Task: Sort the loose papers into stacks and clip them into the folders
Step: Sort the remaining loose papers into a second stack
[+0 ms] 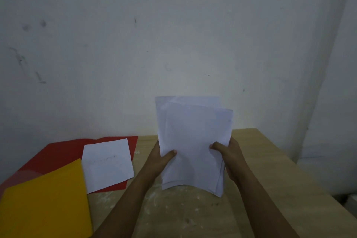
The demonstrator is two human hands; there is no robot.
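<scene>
Stack of white papers (193, 145) held upright in front of me, above the wooden counter (251, 160). Sheets are not squared: top edges step unevenly, one sheet rising higher at the back left, another offset to the right. Bottom edge bows upward in the middle and hangs just over the counter; I cannot tell whether it touches. Faces of the sheets look blank in this dim light.

My left grip (160, 157) is closed on the stack's left edge, thumb pressed across the front of the paper, fingers hidden behind. My right grip (228, 150) is closed on the right edge the same way, thumb on the front, fingers wrapped behind. Both forearms reach in from the bottom of the view.

To the left, a red folder (63, 150) lies open and flat on the counter, its far edge close to the wall (173, 35). A single white sheet (108, 164) lies on its right half, slightly rotated, with a faint line of marks across it too small to read. A yellow folder (44, 203) lies nearer me, overlapping the red folder's left part, its right edge just beside the single sheet.
</scene>
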